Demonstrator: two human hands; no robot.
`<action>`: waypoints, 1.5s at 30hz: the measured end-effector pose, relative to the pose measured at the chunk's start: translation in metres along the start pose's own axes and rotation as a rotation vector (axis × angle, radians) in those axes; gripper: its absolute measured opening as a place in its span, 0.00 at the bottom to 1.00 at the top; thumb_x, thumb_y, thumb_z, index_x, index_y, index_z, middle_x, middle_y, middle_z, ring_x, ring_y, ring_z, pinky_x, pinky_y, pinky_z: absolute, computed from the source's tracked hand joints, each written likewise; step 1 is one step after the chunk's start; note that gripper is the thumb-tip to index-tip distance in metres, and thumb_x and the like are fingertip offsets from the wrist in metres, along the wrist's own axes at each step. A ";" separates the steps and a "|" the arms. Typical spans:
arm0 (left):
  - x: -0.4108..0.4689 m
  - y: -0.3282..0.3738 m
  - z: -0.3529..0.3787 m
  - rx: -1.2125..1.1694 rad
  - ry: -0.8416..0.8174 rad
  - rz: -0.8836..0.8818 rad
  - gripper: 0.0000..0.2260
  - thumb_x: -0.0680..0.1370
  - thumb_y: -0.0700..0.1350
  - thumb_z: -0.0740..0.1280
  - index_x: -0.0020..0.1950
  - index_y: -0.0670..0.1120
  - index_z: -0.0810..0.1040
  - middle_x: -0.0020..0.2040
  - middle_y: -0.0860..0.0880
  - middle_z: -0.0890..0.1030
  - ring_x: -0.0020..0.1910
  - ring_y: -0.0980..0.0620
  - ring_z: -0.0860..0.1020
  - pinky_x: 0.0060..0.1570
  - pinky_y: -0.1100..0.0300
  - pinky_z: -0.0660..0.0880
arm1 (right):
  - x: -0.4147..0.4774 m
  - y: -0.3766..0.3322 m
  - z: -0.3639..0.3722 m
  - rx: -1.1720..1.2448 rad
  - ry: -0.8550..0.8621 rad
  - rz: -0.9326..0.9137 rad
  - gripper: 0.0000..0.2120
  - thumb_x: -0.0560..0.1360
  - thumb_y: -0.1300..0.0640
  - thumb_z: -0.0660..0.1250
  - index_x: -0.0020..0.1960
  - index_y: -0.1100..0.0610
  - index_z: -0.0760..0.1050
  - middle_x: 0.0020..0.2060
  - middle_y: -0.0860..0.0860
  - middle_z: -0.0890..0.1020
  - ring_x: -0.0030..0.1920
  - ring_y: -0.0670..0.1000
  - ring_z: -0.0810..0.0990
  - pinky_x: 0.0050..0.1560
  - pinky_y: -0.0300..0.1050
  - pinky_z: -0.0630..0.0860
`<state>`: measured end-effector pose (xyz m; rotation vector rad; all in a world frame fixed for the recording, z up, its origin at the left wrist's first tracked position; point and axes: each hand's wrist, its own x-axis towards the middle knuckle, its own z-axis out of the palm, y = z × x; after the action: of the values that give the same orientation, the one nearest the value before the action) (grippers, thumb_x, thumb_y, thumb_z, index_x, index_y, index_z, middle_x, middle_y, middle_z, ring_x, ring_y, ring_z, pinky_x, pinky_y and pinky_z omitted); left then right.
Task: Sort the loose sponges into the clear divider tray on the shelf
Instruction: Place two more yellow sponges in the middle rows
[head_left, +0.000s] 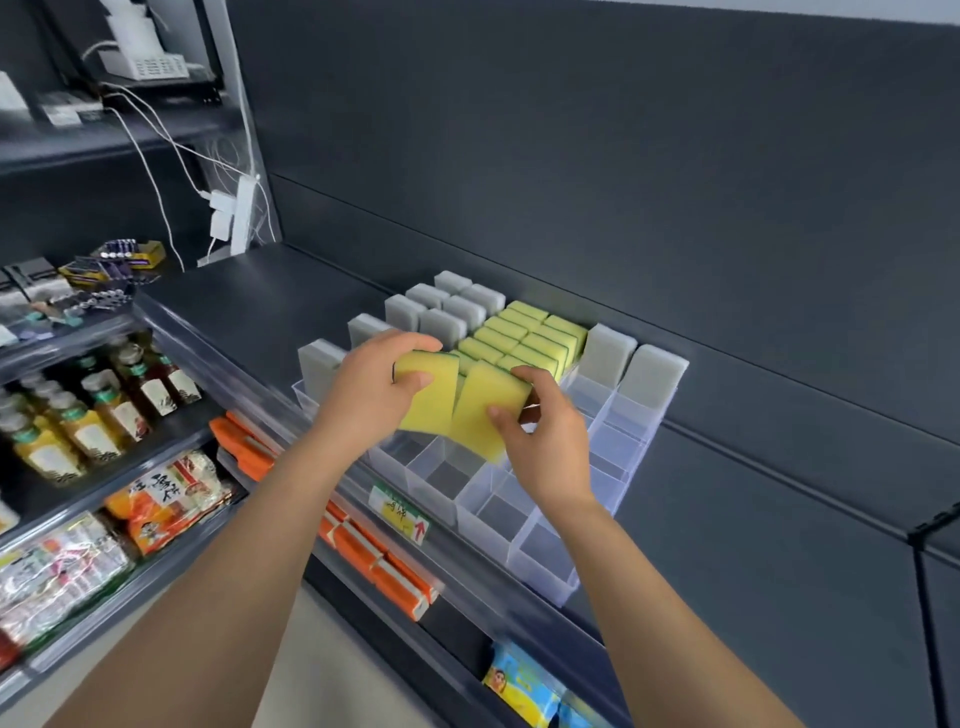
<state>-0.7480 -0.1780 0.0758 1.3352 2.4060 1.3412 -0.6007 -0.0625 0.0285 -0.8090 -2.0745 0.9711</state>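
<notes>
Our left hand (371, 387) grips one yellow sponge (428, 402), our right hand (548, 447) a second sponge (480, 415), both on edge to slot into the clear divider tray (543, 569).

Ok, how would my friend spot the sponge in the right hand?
Find the clear tray on the dark shelf. Above it, each hand holds a yellow sponge. The right hand grips the right sponge, lower and nearer the empty front slots.
</notes>
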 end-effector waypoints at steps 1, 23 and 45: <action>0.005 -0.003 -0.001 0.003 -0.006 0.008 0.14 0.75 0.37 0.68 0.58 0.51 0.79 0.58 0.50 0.77 0.57 0.49 0.74 0.57 0.52 0.72 | 0.003 0.000 0.003 -0.012 -0.005 0.008 0.19 0.74 0.52 0.70 0.62 0.47 0.71 0.46 0.46 0.78 0.43 0.47 0.77 0.43 0.43 0.75; 0.062 -0.037 0.007 0.087 -0.322 0.127 0.14 0.76 0.39 0.66 0.53 0.58 0.76 0.51 0.63 0.71 0.44 0.59 0.70 0.36 0.71 0.62 | 0.014 -0.015 0.027 -0.521 -0.057 0.111 0.15 0.72 0.54 0.71 0.57 0.51 0.72 0.46 0.50 0.79 0.42 0.55 0.77 0.39 0.46 0.74; 0.074 -0.046 0.021 0.304 -0.537 0.219 0.14 0.73 0.33 0.65 0.46 0.54 0.72 0.53 0.54 0.73 0.35 0.56 0.72 0.30 0.61 0.64 | 0.018 -0.007 0.036 -0.853 -0.105 0.130 0.17 0.73 0.45 0.69 0.61 0.44 0.76 0.49 0.48 0.82 0.62 0.53 0.69 0.69 0.56 0.55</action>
<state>-0.8142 -0.1216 0.0528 1.7941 2.1802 0.5413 -0.6408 -0.0665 0.0224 -1.3374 -2.5634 0.1369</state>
